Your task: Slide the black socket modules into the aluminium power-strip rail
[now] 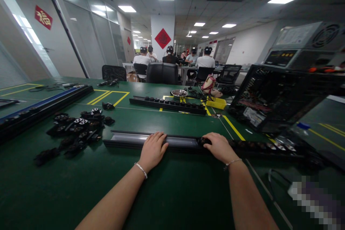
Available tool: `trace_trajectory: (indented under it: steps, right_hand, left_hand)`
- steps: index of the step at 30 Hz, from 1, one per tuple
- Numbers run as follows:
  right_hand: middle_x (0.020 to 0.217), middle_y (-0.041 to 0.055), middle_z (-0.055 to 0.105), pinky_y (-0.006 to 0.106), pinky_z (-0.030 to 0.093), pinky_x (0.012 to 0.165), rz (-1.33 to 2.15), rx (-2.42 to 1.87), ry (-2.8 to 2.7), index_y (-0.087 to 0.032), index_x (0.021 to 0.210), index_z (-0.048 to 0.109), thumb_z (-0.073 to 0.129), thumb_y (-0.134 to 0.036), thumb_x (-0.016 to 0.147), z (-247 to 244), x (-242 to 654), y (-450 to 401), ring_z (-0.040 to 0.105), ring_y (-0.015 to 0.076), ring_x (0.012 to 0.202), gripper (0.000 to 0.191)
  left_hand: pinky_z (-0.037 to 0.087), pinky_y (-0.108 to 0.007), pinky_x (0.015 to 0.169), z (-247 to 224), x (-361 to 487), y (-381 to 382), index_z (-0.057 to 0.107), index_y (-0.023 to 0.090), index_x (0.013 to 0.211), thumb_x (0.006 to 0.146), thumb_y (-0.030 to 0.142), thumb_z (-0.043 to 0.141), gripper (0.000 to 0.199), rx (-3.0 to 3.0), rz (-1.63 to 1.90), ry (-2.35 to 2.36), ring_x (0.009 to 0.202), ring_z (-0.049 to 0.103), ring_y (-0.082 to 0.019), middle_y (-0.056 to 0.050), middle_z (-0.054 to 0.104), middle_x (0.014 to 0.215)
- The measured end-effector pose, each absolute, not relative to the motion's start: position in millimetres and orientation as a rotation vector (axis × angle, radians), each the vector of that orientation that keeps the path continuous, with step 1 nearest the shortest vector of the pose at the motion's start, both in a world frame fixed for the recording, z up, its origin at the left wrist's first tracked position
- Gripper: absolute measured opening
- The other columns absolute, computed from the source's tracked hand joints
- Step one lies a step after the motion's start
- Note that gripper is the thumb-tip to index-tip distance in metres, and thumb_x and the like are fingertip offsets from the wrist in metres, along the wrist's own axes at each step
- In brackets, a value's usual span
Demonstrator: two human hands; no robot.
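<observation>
A long black channel rail (185, 147) with a silvery inner surface lies across the green table before me. My left hand (154, 150) grips its near wall, fingers over the top and thumb to the right. Farther along, my right hand (219, 146) is closed round a small black round part (204, 141) sitting in the channel. Its fingertips are partly hidden behind that part. A row of similar black parts (258, 146) fills the rail to the right of this hand. To the left lies a loose heap of black parts (81, 129), a few with white markings.
A second filled rail (167, 105) lies farther back, near a metal bowl (179, 93) and a yellow tray (217, 103). An opened computer case (272, 97) stands at right. A long rail (45, 106) lies at left. Several people sit at tables beyond a black chair (162, 73).
</observation>
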State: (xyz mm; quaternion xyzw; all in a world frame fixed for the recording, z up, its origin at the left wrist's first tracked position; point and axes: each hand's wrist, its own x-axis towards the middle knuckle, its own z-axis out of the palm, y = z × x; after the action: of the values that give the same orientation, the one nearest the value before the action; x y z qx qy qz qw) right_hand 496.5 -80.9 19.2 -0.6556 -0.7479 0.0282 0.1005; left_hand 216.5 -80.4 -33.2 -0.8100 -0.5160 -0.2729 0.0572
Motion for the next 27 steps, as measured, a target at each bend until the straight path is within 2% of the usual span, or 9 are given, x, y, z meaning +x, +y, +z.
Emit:
trace_trajectory:
  steps: [22, 25, 27]
  right_hand:
    - [0.1, 0.0068, 0.062, 0.028, 0.035, 0.088, 0.202, -1.853, -2.221, -0.017, 0.102, 0.062, 0.056, -0.023, 0.075, 19, 476, -81, 0.052, 0.018, 0.097, 0.028]
    - [0.098, 0.0066, 0.062, 0.032, 0.033, 0.091, 0.2, -1.88, -2.232, -0.018, 0.104, 0.061, 0.055, -0.025, 0.076, 19, 470, -82, 0.052, 0.0188, 0.096, 0.029]
    - [0.1, 0.0056, 0.062, 0.039, 0.025, 0.099, 0.168, -1.897, -2.223, -0.02, 0.104, 0.061, 0.054, -0.025, 0.077, 19, 466, -83, 0.051, 0.0197, 0.1, 0.028]
  left_hand:
    - [0.035, -0.043, 0.101, -31, 217, -79, 0.053, 0.023, 0.119, 0.087, 0.04, 0.036, 0.04, -2.456, -0.784, -1.576, 0.119, 0.047, -0.023, -0.007, 0.055, 0.125]
    - [0.035, -0.042, 0.101, -31, 218, -79, 0.053, 0.022, 0.119, 0.088, 0.039, 0.035, 0.04, -2.441, -0.772, -1.571, 0.119, 0.046, -0.022, -0.006, 0.055, 0.125]
    - [0.034, -0.042, 0.102, -31, 218, -79, 0.053, 0.022, 0.119, 0.088, 0.04, 0.035, 0.039, -2.439, -0.762, -1.576, 0.119, 0.046, -0.022, -0.005, 0.055, 0.126]
